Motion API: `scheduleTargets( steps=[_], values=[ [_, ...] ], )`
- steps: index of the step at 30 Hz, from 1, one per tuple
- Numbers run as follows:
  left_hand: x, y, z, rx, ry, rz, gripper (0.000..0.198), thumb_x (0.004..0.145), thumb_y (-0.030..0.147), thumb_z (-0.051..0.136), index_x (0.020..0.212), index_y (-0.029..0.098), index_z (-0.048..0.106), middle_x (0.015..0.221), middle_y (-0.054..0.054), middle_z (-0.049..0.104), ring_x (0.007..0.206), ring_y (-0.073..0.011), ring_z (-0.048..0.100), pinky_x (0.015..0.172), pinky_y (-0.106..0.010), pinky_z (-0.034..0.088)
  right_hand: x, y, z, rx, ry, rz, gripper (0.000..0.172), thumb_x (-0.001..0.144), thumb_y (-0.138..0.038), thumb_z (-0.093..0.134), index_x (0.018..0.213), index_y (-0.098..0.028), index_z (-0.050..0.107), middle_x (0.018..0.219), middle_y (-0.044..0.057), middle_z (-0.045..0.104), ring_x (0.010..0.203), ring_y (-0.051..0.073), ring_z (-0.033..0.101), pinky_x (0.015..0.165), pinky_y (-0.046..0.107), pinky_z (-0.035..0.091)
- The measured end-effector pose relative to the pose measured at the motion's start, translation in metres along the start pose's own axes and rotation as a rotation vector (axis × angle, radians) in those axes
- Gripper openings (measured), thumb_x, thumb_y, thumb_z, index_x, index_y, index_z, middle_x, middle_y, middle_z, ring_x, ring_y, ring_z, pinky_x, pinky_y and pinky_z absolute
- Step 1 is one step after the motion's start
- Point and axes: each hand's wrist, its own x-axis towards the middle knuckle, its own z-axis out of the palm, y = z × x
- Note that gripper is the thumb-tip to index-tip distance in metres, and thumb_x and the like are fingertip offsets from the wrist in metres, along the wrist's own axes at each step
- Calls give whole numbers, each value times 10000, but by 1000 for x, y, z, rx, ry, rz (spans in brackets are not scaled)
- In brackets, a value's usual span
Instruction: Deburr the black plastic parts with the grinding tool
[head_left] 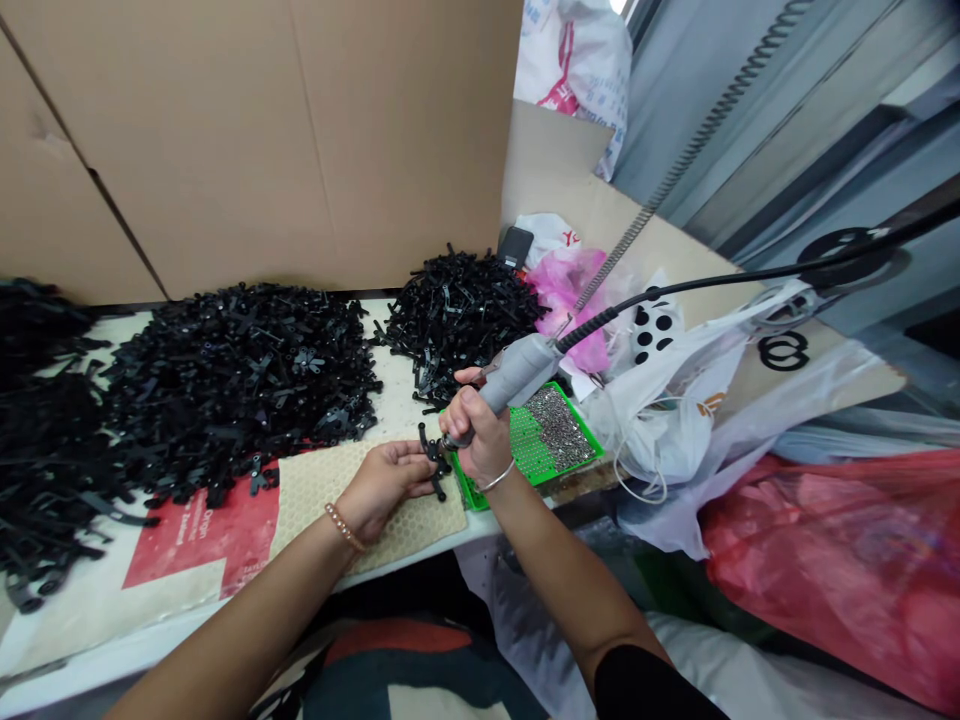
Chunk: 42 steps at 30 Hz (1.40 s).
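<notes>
Little can be read here. On the red printed panel of the white woven sack [199, 535] spread over the near left of the table, white lettering runs sideways; the word "Origin" seems to stand there, with smaller lines beside it too small to make out. On the white plastic bag with red and blue print [577, 60] at the far side, right of the cardboard wall, blue characters show but are too blurred to read. The crumpled white bag [551, 232] behind the pink one bears a small red mark, perhaps letters, not legible. The flat brown cardboard [795, 352] on the right carries a black ring-shaped sign.
</notes>
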Motion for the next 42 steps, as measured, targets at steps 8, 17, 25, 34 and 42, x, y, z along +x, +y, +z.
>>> scheduleTargets(
  steps=[8, 17, 25, 34, 42],
  values=[
    [0, 1, 1, -11, 2, 2, 282, 584, 92, 807, 839, 98, 686, 790, -64, 703, 651, -108, 625, 649, -224, 544, 1, 0, 2, -37, 23, -2, 334, 706, -432, 703, 905, -229, 526, 453, -123, 363, 383, 75, 322, 439, 215, 345],
    [1, 0, 1, -7, 18, -4, 267, 614, 56, 762, 866, 94, 683, 785, -66, 704, 660, -112, 632, 647, -219, 550, 0, 1, 2, -26, 19, -2, 322, 702, -412, 708, 899, -227, 534, 490, -113, 383, 383, 63, 315, 422, 206, 332],
    [0, 0, 2, 4, 17, 1, 272, 614, 68, 763, 872, 89, 681, 792, -66, 697, 662, -107, 628, 630, -206, 545, -1, 2, 2, -23, -2, -10, 300, 724, -395, 700, 912, -223, 541, 489, -111, 381, 387, 63, 318, 425, 199, 332],
    [-1, 1, 3, -9, 25, -25, 206, 624, 49, 740, 817, 81, 675, 739, -55, 691, 645, -114, 639, 631, -216, 562, -2, 12, -4, -63, -135, -42, 238, 791, -357, 696, 919, -217, 554, 467, -112, 398, 373, 74, 353, 409, 206, 326],
    [-1, 2, 9, -14, 78, -18, 163, 612, -3, 707, 728, 91, 642, 679, -27, 663, 576, -88, 615, 574, -195, 551, 0, 11, -7, -113, -201, 111, 315, 713, -421, 745, 831, -232, 522, 429, -131, 347, 347, 65, 283, 402, 206, 286]
  ],
)
